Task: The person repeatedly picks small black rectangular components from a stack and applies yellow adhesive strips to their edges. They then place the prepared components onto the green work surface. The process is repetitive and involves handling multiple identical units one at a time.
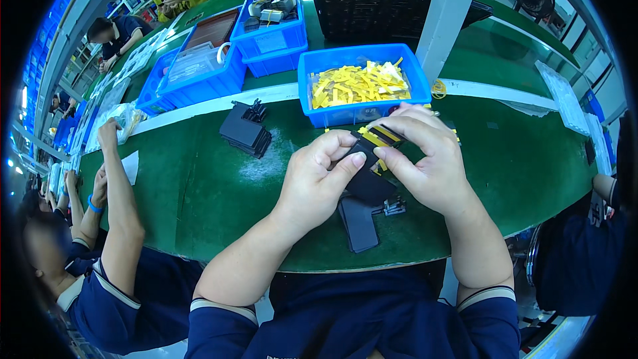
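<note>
Between my two hands is a thin black flat part [370,186] with yellow strips [380,135] along its far end. My left hand [320,174] pinches its left side between thumb and fingers. On the right side, the thumb and fingers of my right hand [425,157] close on the strip end, hiding part of it. Just below, another black flat part [359,224] with a notched end lies on the green table [199,193]. A small stack of similar black parts [244,131] sits to the left of my hands.
A blue bin [332,118] heaped with yellow strips [359,85] stands just beyond my hands. Farther left are more blue bins [276,43] with parts. A metal post [446,20] rises behind, beside a large black tray [369,13]. A co-worker's arms [119,179] reach over the table at left.
</note>
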A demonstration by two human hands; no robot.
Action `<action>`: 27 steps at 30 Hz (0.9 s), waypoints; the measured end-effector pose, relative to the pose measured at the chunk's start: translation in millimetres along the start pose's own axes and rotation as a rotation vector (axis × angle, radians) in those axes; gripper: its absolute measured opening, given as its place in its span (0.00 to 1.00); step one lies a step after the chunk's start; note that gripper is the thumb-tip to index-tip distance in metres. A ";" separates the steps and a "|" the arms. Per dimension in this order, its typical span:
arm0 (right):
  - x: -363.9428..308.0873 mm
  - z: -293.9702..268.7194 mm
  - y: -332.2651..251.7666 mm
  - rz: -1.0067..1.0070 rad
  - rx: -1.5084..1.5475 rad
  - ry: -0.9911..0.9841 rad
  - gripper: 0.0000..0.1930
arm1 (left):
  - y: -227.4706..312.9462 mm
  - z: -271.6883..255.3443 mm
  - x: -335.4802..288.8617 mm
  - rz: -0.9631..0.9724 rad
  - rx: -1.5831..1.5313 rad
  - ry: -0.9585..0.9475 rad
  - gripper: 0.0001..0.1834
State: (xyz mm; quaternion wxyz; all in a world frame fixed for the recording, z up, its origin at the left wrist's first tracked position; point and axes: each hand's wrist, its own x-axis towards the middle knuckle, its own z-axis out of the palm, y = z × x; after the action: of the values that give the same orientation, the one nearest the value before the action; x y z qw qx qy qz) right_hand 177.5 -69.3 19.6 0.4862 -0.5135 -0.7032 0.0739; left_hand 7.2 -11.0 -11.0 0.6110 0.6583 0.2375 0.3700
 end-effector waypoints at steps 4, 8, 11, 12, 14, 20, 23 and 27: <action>3.0 -6.8 5.6 -0.177 -0.115 0.050 0.07 | 5.3 -4.4 2.2 -0.089 -0.093 0.009 0.07; 6.8 -11.4 12.1 -0.252 -0.074 -0.010 0.08 | 5.7 -9.6 6.3 -0.152 -0.112 -0.086 0.07; 7.8 -17.3 14.6 -0.192 -0.035 -0.020 0.07 | 5.5 -16.3 8.2 -0.226 -0.137 -0.200 0.08; 8.1 -18.2 14.3 -0.156 -0.022 -0.014 0.06 | 4.7 -17.5 8.4 -0.221 -0.166 -0.224 0.08; 6.9 -16.7 13.7 0.172 0.119 0.119 0.05 | 2.8 -16.9 7.8 -0.136 -0.187 -0.195 0.08; -2.0 -6.3 22.9 0.519 0.501 -0.255 0.06 | -1.8 -5.0 8.6 0.130 -0.011 -0.002 0.07; -2.5 2.1 16.4 0.259 0.168 0.037 0.08 | -6.7 -5.4 4.9 0.047 -0.085 0.059 0.09; 2.2 0.2 3.0 -0.136 -0.209 0.356 0.10 | -7.2 -4.4 5.5 0.085 -0.017 0.165 0.10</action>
State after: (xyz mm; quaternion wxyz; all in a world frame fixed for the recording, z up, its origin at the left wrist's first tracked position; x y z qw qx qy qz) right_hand 179.2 -66.1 19.1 0.5506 -0.5174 -0.6432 -0.1241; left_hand 8.2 -3.1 -17.1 0.5785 0.6300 0.2556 0.4506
